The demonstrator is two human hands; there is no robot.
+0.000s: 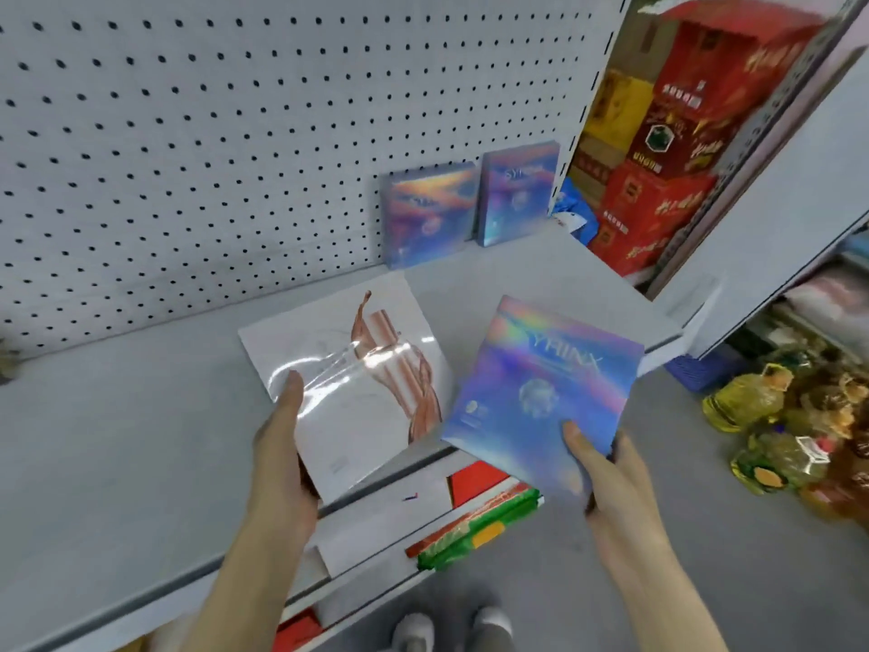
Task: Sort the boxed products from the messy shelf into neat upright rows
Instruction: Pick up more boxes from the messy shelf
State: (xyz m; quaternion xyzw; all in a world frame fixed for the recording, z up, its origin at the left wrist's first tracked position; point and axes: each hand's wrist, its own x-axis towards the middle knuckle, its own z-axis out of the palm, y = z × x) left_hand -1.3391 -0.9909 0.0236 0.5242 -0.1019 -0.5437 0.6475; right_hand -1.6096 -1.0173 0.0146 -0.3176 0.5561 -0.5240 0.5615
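My left hand grips a flat white box with a copper swirl print and glossy wrap, tilted over the grey shelf. My right hand holds a blue holographic box by its lower corner, thumb on top, out past the shelf's front edge. Two matching holographic boxes stand upright against the pegboard at the back: one to the left and another beside the upright post.
A white pegboard backs the shelf. Red and yellow cartons fill the neighbouring bay on the right. Green and red packets lie on the lower shelf. Bottles of yellow oil stand on the floor at right. My shoes show below.
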